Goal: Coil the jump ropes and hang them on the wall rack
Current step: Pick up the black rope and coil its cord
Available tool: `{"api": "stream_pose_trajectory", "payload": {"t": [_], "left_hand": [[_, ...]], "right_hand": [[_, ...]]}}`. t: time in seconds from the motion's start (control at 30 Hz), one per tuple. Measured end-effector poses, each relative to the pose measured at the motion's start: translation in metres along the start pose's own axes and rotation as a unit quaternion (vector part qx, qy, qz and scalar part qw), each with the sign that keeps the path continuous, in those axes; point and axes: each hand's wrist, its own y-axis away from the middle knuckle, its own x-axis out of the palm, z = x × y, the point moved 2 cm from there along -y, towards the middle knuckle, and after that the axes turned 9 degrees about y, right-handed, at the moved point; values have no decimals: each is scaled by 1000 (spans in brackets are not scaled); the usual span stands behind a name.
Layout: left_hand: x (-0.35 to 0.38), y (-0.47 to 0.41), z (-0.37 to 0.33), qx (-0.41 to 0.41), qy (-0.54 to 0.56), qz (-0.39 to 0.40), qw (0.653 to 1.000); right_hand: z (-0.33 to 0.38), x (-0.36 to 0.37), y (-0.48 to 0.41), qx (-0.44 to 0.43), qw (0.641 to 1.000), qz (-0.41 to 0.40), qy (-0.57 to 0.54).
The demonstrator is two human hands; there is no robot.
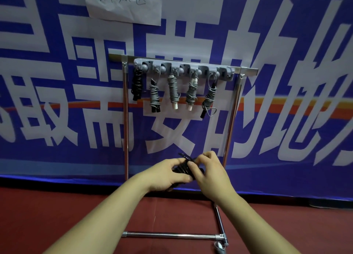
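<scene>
**Entry 1.** Left hand (168,175): fingers and thumb curled round a black coiled jump rope (182,169), clamped on the bundle's body, presumably so the turns cannot spring loose.

**Entry 2.** Right hand (212,174): fingertips pinched on the same rope at its upper end, probably tightening or tucking the last turn. A short black loop stands up between the two hands. The bundle is in the air, low before the stand and well below the hooks, not yet hung.

**Entry 3.** Grey plastic hook rail (183,67), fixed across the top of a chrome tube stand (125,120). Five wound rope bundles (173,89) hang from it side by side, one black and four grey.

**Entry 4.** Dark red floor (57,215). A small grey cord piece (219,247) lies by the stand's foot, too small to identify.

**Entry 5.** Blue banner with white characters (286,158), behind everything.
</scene>
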Motion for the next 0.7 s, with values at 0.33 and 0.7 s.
{"api": "stream_pose_trajectory", "payload": {"t": [0.33, 0.7], "left_hand": [[-3, -2, -11, 10, -167, -50, 985], [2, -1, -32, -176, -275, -4, 945]], "right_hand": [[2, -1, 6, 31, 987, -80, -139], [8, 28, 19, 112, 977, -65, -169]]}}
